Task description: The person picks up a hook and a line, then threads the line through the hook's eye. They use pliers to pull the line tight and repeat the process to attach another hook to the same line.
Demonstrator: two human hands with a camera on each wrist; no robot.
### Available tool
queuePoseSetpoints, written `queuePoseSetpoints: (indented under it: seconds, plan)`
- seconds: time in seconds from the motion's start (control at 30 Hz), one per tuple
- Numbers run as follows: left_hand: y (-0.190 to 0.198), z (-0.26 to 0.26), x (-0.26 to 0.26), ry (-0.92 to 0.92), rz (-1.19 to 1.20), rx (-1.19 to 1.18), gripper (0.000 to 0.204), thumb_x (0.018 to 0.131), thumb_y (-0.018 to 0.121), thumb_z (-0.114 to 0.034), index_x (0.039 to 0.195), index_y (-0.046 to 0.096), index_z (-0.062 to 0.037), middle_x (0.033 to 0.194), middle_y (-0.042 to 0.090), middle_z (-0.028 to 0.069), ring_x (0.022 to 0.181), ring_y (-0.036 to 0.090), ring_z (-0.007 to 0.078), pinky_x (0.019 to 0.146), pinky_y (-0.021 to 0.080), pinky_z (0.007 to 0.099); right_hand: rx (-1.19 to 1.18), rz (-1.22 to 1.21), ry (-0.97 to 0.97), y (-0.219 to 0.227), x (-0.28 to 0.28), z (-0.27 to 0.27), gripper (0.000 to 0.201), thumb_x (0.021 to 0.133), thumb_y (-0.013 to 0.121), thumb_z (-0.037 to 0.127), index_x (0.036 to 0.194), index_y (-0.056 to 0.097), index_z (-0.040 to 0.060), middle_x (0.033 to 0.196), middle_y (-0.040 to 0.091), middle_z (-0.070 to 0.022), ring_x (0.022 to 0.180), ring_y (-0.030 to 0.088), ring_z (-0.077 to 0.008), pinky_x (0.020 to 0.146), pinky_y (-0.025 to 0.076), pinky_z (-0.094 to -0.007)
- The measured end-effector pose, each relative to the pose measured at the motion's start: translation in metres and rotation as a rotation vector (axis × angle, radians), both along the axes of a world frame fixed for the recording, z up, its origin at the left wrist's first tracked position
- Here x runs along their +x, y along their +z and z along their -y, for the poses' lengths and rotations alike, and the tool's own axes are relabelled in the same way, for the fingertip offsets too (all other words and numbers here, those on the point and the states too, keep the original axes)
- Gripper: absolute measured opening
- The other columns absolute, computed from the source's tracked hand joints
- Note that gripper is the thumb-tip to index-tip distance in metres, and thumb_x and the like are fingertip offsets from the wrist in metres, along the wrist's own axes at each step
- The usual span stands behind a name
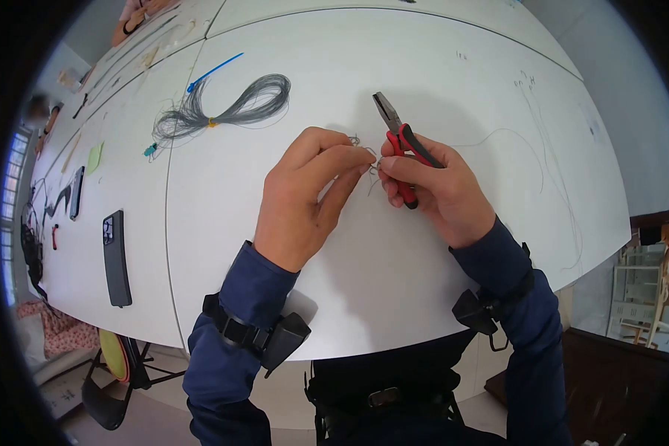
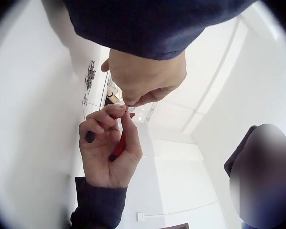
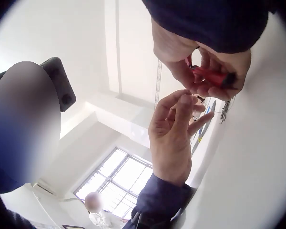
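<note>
Head view: the left hand (image 1: 301, 193) and right hand (image 1: 452, 195) pinch bent wire (image 1: 372, 170) at one o'clock; the right also grips pliers (image 1: 388, 111). Left wrist: fingertips meet near ten o'clock, maybe shaping wire. Right wrist: they meet near two; next needs steady pinching.

- Pliers (image 1: 402, 134): red-and-black handles, metal nose pointing away from the person, held in the right hand (image 1: 447, 186).
- Wire (image 1: 375, 168): thin, bent, between both hands' fingertips.
</note>
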State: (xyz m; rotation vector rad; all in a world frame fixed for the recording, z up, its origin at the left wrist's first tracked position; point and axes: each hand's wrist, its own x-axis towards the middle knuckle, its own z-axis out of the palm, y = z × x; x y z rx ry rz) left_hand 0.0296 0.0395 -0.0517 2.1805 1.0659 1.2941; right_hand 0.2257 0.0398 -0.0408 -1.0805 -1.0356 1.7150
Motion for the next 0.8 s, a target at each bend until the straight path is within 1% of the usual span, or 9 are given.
queuePoseSetpoints:
  seconds: [0.03, 0.13, 0.23, 0.33, 0.43, 0.53, 0.8]
  plan:
    - [0.0, 0.0, 0.0, -0.004, -0.007, 0.006, 0.017, 0.087, 0.065, 0.006, 0.1, 0.069, -0.0037, 0.095, 0.065, 0.0064, 0.088, 0.063, 0.0164, 0.079, 0.053, 0.0282, -0.003, 0.008, 0.011, 0.0, 0.001, 0.0, 0.027, 0.086, 0.073, 0.019, 0.103, 0.062, 0.0007, 0.082, 0.063, -0.0052, 0.068, 0.057, -0.0122, 0.065, 0.047, -0.025]
    - [0.001, 0.003, 0.009, 0.08, 0.237, -0.197, 0.013, 0.091, 0.063, 0.001, 0.103, 0.067, -0.0009, 0.094, 0.066, 0.0058, 0.086, 0.063, 0.0148, 0.075, 0.054, 0.0291, 0.114, 0.134, -0.052, 0.009, -0.002, 0.004, 0.024, 0.087, 0.071, 0.017, 0.103, 0.062, 0.001, 0.085, 0.063, -0.0041, 0.073, 0.059, -0.0113, 0.07, 0.048, -0.0243]
    - [0.0, 0.005, 0.006, 0.056, 0.45, -0.548, 0.014, 0.094, 0.061, -0.005, 0.105, 0.066, 0.0023, 0.093, 0.067, 0.0072, 0.083, 0.064, 0.0143, 0.072, 0.056, 0.0301, 0.332, 0.273, -0.147, 0.006, -0.007, 0.007, 0.02, 0.089, 0.069, 0.015, 0.102, 0.061, 0.0014, 0.088, 0.064, -0.0031, 0.08, 0.06, -0.0097, 0.076, 0.049, -0.0238]
    - [0.002, 0.007, 0.009, -0.058, 0.577, -0.715, 0.017, 0.096, 0.06, -0.009, 0.105, 0.065, 0.0039, 0.09, 0.067, 0.0099, 0.08, 0.066, 0.0161, 0.069, 0.058, 0.0311, 0.38, 0.266, -0.184, 0.008, -0.009, 0.011, 0.019, 0.09, 0.067, 0.012, 0.103, 0.059, 0.0013, 0.092, 0.064, -0.0032, 0.085, 0.06, -0.0088, 0.081, 0.048, -0.024]
    - [0.002, 0.008, 0.011, -0.117, 0.682, -0.806, 0.017, 0.096, 0.059, -0.01, 0.105, 0.065, 0.0033, 0.09, 0.068, 0.0105, 0.08, 0.067, 0.0173, 0.07, 0.059, 0.0331, 0.448, 0.298, -0.219, 0.006, -0.012, 0.012, 0.019, 0.09, 0.066, 0.01, 0.104, 0.057, 0.0009, 0.093, 0.064, -0.0037, 0.087, 0.06, -0.0086, 0.081, 0.049, -0.0244]
    - [0.001, 0.009, 0.011, -0.162, 0.755, -0.846, 0.018, 0.096, 0.058, -0.009, 0.106, 0.065, 0.0032, 0.09, 0.068, 0.0113, 0.08, 0.068, 0.0187, 0.07, 0.06, 0.0345, 0.459, 0.308, -0.212, 0.006, -0.014, 0.014, 0.019, 0.091, 0.065, 0.009, 0.106, 0.056, 0.0005, 0.094, 0.065, -0.0042, 0.088, 0.061, -0.0087, 0.082, 0.049, -0.0245]
    - [-0.001, 0.008, 0.011, -0.211, 0.843, -0.882, 0.015, 0.094, 0.058, -0.006, 0.105, 0.065, 0.0023, 0.093, 0.069, 0.0107, 0.084, 0.068, 0.0179, 0.072, 0.061, 0.0369, 0.474, 0.304, -0.216, 0.005, -0.018, 0.016, 0.019, 0.091, 0.063, 0.007, 0.107, 0.055, -0.0004, 0.094, 0.064, -0.0049, 0.089, 0.061, -0.0094, 0.082, 0.049, -0.0244]
